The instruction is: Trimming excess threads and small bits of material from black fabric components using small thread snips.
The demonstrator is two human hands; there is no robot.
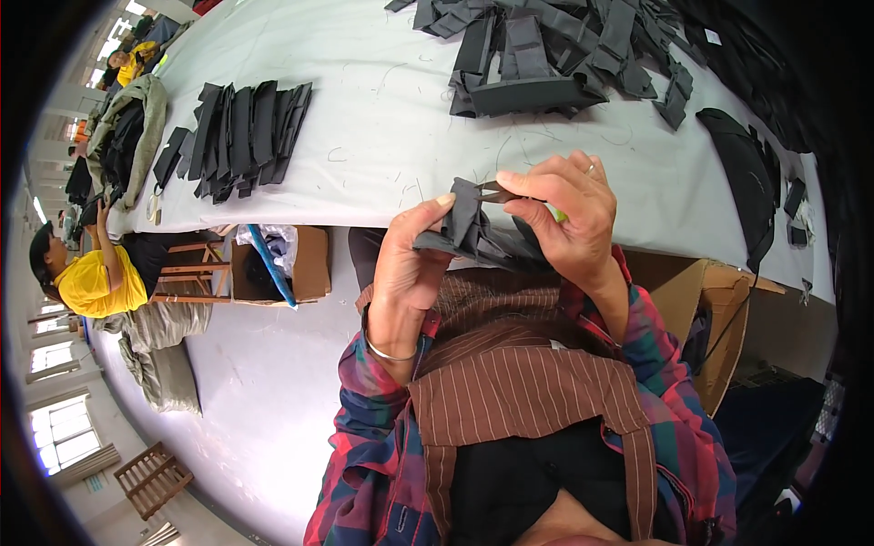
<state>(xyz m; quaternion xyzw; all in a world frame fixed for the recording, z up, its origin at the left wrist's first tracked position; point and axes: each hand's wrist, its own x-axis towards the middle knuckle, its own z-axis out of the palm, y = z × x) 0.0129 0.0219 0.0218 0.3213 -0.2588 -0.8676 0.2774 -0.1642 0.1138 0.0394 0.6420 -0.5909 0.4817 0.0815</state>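
fabric piece (469, 227), dark grey, folded, held up in front of the chest at the near edge of the white table (382, 136). left hand (410, 264) is closed around its lower part, thumb pressed against the fold. right hand (569, 214) is pinched on a small pair of snips (496, 191), the tips set at the top edge of the piece. for a clean trim, the fold is best kept taut by the left thumb, and only loose thread taken, judged from the grip. sorted strips (241, 136) are laid in a fan at the left; a loose heap (555, 55) lies further back. cardboard box (291, 264) stands below the table.
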